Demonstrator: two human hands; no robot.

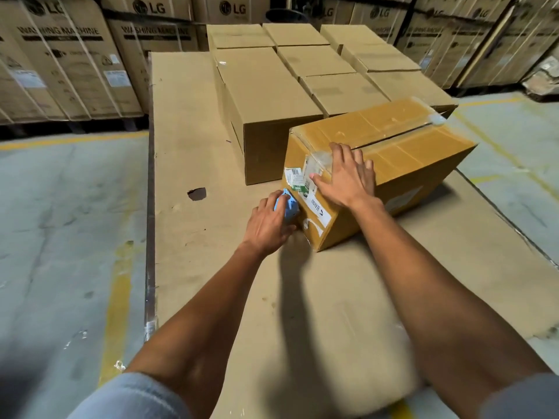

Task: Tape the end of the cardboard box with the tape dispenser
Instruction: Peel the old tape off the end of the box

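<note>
An orange-brown cardboard box [402, 146] lies on a cardboard-covered platform, its near end bearing labels and clear tape. A strip of clear tape runs along its top seam. My left hand [267, 222] grips a blue tape dispenser [289, 207], pressed against the lower part of the box's near end. My right hand [344, 176] lies flat with fingers spread over the top near edge of the box, on the tape there.
Several plain closed cartons [272, 95] stand in rows just behind the box. The cardboard sheet [211, 267] covers the platform, with a dark hole [197, 193] left of my hands. Large strapped washing machine cartons [60, 62] line the back. Concrete floor with yellow lines lies on both sides.
</note>
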